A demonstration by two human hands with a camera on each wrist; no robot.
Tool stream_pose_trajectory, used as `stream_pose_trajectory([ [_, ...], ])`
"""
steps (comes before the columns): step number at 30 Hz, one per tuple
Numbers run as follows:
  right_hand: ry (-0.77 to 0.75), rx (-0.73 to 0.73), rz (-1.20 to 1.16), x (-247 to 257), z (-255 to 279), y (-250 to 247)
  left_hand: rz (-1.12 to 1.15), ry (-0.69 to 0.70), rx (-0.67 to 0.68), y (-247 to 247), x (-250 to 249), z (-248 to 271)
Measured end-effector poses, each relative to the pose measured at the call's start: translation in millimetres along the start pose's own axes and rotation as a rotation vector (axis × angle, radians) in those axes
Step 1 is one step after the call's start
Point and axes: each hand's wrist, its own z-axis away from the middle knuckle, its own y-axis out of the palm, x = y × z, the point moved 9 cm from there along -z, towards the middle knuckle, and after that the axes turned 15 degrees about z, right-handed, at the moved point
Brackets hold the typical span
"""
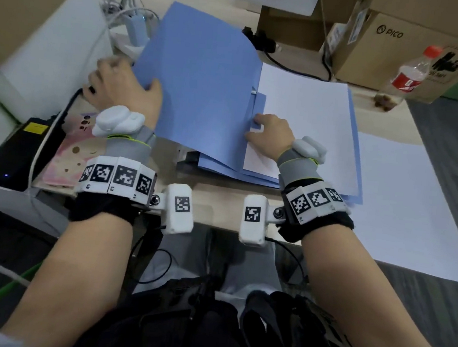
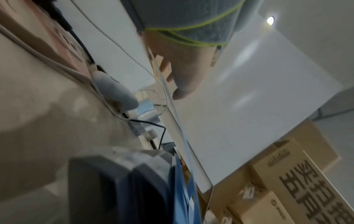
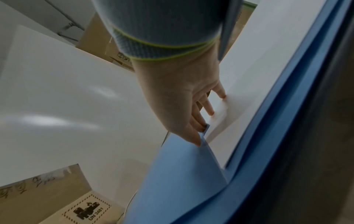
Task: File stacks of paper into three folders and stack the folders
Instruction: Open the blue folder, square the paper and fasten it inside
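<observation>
Left hand (image 1: 124, 87) pinching the raised blue cover (image 1: 200, 86) at its outer edge, right hand (image 1: 270, 134) flat-fingered on the white sheets (image 1: 305, 124) inside the open folder on the desk (image 1: 220, 197); light, floppy, slippery stuff, likely best held by edges

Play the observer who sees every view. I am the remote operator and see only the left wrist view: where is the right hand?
Observer: The right hand rests on the white paper, beside the raised blue cover.
Operator: Are its fingers curled?
Observer: No. The right wrist view shows the fingers straight, with their tips on the paper next to a small blue flap.
Operator: What holds the cover up?
Observer: The left hand grips that cover at its edge.
</observation>
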Motion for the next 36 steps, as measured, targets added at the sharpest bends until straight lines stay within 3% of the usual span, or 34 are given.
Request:
stream_pose_trajectory([
  [3, 0.009, -0.009, -0.003, 3, 1, 0, 0.159, -0.027, -0.023, -14, 14, -6],
  [6, 0.012, -0.014, -0.017, 2, 2, -4, 0.355, 0.051, -0.064, -25, 7, -3],
  [11, 0.019, -0.020, -0.050, 2, 7, -7, 0.745, 0.183, -0.031, -34, -26, 4],
  [15, -0.005, 0.005, -0.064, 2, 11, -5, 0.916, 0.254, -0.016, -37, -62, 14],
  [22, -0.078, 0.060, -0.106, -3, 10, -4, 1.061, 0.496, 0.284, -26, -156, 55],
  [26, -0.106, 0.074, -0.141, -13, 5, -2, 1.073, 0.584, 0.599, 5, -196, 90],
  [29, -0.124, 0.025, -0.295, -27, 5, -9, 1.008, 0.541, 0.824, 40, -210, 112],
  [32, -0.158, -0.087, -0.536, -41, 16, -25, 0.953, 0.568, 0.919, 62, -214, 127],
  [36, -0.056, -0.317, -0.766, -83, 46, -54, 0.804, 0.499, 1.042, 98, -215, 153],
])
